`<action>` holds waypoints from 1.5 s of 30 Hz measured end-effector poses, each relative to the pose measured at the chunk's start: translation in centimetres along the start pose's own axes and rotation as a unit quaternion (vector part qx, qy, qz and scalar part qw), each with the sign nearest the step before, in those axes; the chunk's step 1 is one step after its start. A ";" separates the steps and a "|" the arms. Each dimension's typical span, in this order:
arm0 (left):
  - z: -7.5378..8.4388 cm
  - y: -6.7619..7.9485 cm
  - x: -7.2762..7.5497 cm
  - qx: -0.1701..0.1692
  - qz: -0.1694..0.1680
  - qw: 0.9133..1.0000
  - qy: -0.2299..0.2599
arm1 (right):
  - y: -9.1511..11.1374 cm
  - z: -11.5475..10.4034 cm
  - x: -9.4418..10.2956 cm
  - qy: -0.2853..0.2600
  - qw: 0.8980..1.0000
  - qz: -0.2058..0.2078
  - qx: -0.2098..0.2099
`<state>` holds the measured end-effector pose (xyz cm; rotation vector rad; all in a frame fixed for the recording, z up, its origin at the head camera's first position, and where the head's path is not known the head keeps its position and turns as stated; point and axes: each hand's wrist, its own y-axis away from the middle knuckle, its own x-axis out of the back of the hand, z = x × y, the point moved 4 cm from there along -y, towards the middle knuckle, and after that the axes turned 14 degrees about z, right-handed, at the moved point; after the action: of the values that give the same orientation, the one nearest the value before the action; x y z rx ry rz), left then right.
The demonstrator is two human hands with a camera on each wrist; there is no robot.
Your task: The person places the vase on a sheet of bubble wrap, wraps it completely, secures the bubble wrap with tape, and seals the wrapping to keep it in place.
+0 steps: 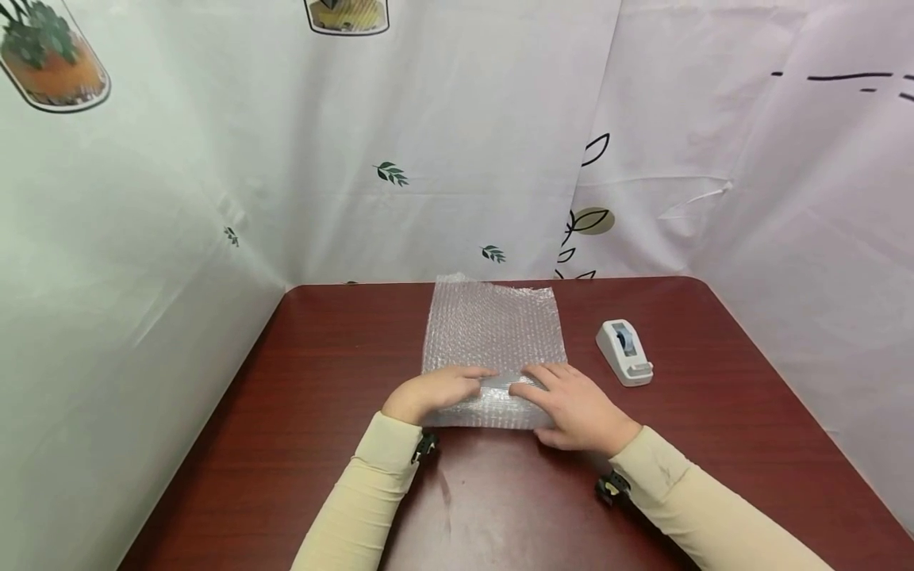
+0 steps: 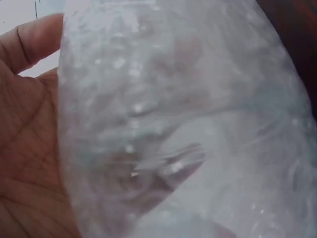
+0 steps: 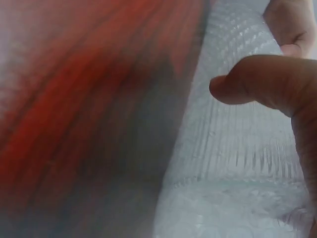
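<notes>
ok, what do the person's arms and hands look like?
Left sleeve and right sleeve: long, plain, pale cream. Mostly black left-wrist device and right-wrist device, both small. Left hand and right hand: bare, no gloves.

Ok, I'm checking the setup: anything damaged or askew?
Minor things: the bubble wrap has an uneven far edge, perhaps roughly cut, and a faint streak marks the table toward its near side.

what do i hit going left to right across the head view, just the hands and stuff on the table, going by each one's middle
Left hand, bubble wrap, right hand, tape dispenser.
</notes>
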<state>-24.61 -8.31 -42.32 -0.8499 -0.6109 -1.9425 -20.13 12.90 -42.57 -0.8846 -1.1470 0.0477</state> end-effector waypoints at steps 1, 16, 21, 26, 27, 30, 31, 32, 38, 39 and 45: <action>0.0 0.0 0.1 -0.002 0.001 1.000 -0.008 | -0.1 0.1 0.0 -0.006 1.000 -0.001 -0.003; 0.8 0.7 2.3 -0.090 0.186 0.963 -0.172 | -1.2 0.9 0.7 -0.076 0.990 -0.064 -0.097; 2.3 0.9 1.7 -0.137 0.215 0.946 -0.201 | -1.3 1.2 0.5 -0.096 0.983 -0.086 -0.128; 3.3 1.2 1.0 -0.158 0.200 0.944 -0.208 | -1.2 1.6 0.3 -0.136 0.972 -0.107 -0.156; 3.4 1.3 0.9 -0.154 0.190 0.947 -0.206 | -1.1 1.7 0.2 -0.145 0.970 -0.111 -0.163; 3.6 1.6 0.6 -0.146 0.166 0.955 -0.197 | -1.0 2.1 0.2 -0.172 0.961 -0.118 -0.182; 3.6 1.7 0.6 -0.143 0.160 0.957 -0.196 | -1.0 2.1 0.1 -0.179 0.959 -0.118 -0.185; 3.6 1.8 0.6 -0.142 0.156 0.957 -0.197 | -1.0 2.2 0.1 -0.183 0.957 -0.121 -0.188; 3.4 2.1 0.0 -0.146 0.153 0.951 -0.224 | -0.9 2.7 -0.2 -0.205 0.949 -0.128 -0.200; 3.3 2.0 -0.2 -0.145 0.155 0.950 -0.229 | -0.9 2.7 -0.2 -0.210 0.948 -0.130 -0.203; 2.2 1.2 -0.9 -0.132 0.157 0.948 -0.243 | -0.9 3.2 -0.4 -0.235 0.933 -0.147 -0.229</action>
<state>-22.56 -6.87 -41.52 -1.5233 -0.4612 -1.5448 -23.29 13.95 -41.92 -1.1353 -1.7761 -0.2788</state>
